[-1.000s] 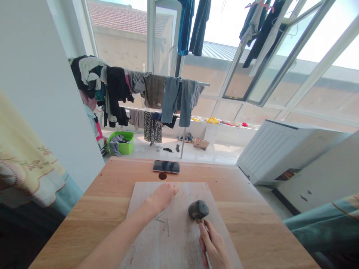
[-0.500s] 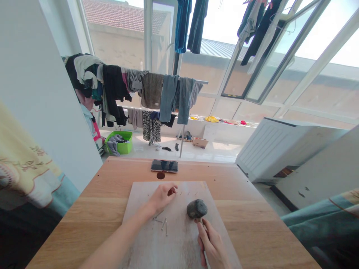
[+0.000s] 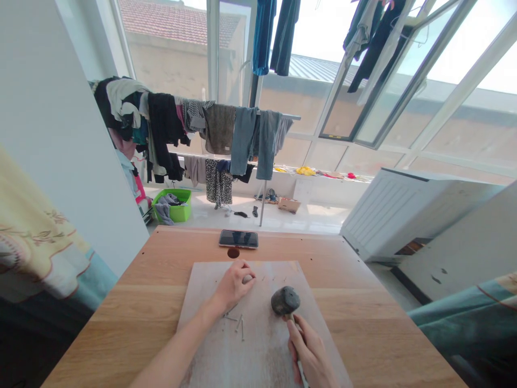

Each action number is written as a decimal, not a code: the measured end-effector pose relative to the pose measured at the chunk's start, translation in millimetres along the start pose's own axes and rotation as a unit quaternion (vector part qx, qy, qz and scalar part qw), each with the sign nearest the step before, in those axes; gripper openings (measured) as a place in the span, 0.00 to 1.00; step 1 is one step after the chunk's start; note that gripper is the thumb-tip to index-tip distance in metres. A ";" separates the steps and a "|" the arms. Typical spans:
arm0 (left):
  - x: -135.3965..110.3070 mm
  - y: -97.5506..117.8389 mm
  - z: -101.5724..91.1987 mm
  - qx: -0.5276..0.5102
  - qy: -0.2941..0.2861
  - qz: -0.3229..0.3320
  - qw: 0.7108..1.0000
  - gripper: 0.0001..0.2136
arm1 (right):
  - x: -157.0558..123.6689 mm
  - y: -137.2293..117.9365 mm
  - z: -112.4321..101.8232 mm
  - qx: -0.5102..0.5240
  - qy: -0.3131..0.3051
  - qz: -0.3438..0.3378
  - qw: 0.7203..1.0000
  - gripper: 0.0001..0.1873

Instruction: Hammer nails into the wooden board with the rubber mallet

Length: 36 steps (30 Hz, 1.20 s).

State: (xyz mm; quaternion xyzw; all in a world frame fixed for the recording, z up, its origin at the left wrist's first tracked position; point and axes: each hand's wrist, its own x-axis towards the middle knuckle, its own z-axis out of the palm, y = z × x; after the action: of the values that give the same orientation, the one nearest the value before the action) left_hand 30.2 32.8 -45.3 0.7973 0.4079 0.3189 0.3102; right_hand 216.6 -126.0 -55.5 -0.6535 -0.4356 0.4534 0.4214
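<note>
We show up as two bare arms entering from the bottom of the view. Our left hand (image 3: 233,286) is narrow across the back, with slender fingers (image 3: 242,271) and softly rounded knuckles. Behind that hand, the wrist is slim, and our left forearm (image 3: 177,345) is long, smooth and gently tapering, widening toward the lower edge of the view. Our right hand (image 3: 310,358) is just as lean, with long, thin fingers (image 3: 297,337) and short nails, though these are too small to make out well. Behind that hand, the bottom edge of the view cuts off our right wrist.
</note>
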 end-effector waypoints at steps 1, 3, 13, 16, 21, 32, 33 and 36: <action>-0.2 -0.4 0.2 0.002 0.003 0.000 1.000 0.05 | 0.5 -1.0 0.6 0.008 0.003 0.003 1.000 0.30; -0.4 -1.0 0.5 0.000 0.007 -0.001 1.000 0.05 | 2.4 -4.2 2.1 0.019 0.003 0.004 1.000 0.31; 0.7 -0.8 -0.4 -0.012 0.016 -0.016 1.000 0.05 | 26.8 -55.2 24.9 0.016 -0.020 -0.064 0.998 0.31; 1.3 -4.4 2.6 -0.019 0.024 -0.011 0.999 0.04 | 34.1 -63.8 34.8 -0.002 -0.007 -0.091 0.996 0.28; 2.0 -7.4 4.4 -0.035 0.026 0.002 0.999 0.07 | 41.2 -56.7 44.7 -0.070 -0.006 -0.092 0.993 0.26; 2.5 -5.5 2.7 -0.026 0.013 -0.009 1.000 0.07 | 38.9 -56.0 46.7 -0.073 0.000 -0.083 0.994 0.26; 2.5 -6.1 2.6 -0.027 0.012 -0.005 1.000 0.07 | 39.6 -56.4 46.4 -0.068 -0.003 -0.081 0.994 0.26; 2.2 -7.2 3.1 -0.026 0.007 0.009 1.000 0.09 | 38.8 -56.5 43.2 -0.052 -0.029 -0.069 0.996 0.27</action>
State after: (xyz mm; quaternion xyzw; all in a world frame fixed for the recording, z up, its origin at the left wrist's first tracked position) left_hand 30.4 37.4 -52.0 0.7902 0.3945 0.3378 0.3254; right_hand 172.8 -67.4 -20.9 -0.6290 -0.5150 0.4189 0.4046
